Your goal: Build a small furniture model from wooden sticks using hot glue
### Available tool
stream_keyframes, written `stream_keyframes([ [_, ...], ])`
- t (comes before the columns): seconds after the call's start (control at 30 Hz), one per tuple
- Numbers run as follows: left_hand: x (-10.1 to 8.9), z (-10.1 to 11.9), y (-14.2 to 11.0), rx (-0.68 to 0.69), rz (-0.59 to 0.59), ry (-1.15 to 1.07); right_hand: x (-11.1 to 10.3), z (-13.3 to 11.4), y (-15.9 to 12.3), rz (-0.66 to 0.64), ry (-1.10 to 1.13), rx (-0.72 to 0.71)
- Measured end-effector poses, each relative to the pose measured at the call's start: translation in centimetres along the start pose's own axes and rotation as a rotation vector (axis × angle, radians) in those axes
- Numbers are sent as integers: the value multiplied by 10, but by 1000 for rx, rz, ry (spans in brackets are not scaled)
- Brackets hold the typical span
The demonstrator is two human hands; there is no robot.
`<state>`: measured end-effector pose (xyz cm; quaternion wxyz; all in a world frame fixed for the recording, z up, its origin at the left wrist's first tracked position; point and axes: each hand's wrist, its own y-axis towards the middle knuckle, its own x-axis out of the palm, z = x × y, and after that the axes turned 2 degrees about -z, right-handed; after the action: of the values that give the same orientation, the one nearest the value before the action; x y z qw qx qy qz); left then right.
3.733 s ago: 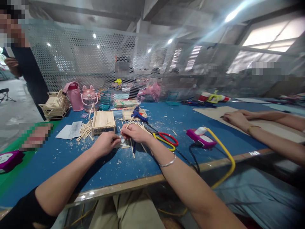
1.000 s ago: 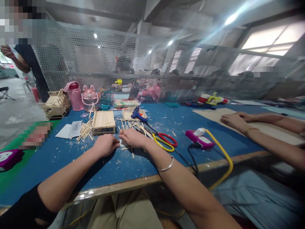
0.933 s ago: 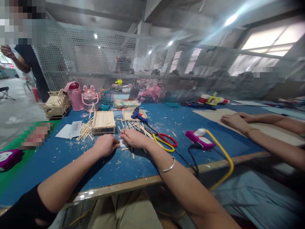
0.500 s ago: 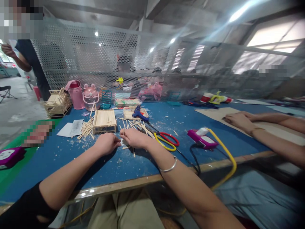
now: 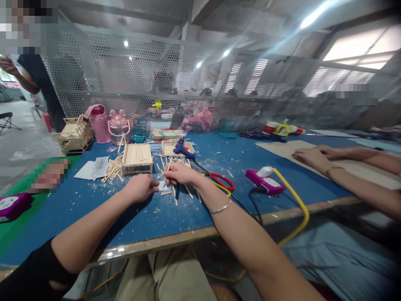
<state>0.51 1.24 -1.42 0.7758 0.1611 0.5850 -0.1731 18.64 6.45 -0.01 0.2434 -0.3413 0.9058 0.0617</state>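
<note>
My right hand pinches a thin wooden stick, held at a slant with its lower end over a small piece of white paper. At the paper's left edge is my left hand, its fingers curled closed on the edge. Loose wooden sticks lie under and around my right hand. Just behind my hands stands a small stick-built frame with a slatted top. A blue glue gun rests on a second stick piece further back.
Scissors with red and yellow handles lie right of my hand. Beyond is a purple power socket with a yellow cable. Left are stick scraps and paper sheets. Pink bottles stand at the back. A co-worker's hands rest on brown board at right.
My right hand has drawn back slightly to the right and turned, and the stick in its fingers now shows clearly. My left hand stays in place by the paper.
</note>
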Motion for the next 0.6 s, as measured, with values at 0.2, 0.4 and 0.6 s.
stream_keyframes([
  [0.2, 0, -1, 1, -6, -16, -13, 0, 0, 2, 7, -4, 25],
  [0.4, 0, -1, 1, -17, -12, -20, 2, 3, 5, 37, -28, 14],
  [0.6, -2, 2, -2, 19, 32, 32, 2, 1, 5, 116, 45, 8],
])
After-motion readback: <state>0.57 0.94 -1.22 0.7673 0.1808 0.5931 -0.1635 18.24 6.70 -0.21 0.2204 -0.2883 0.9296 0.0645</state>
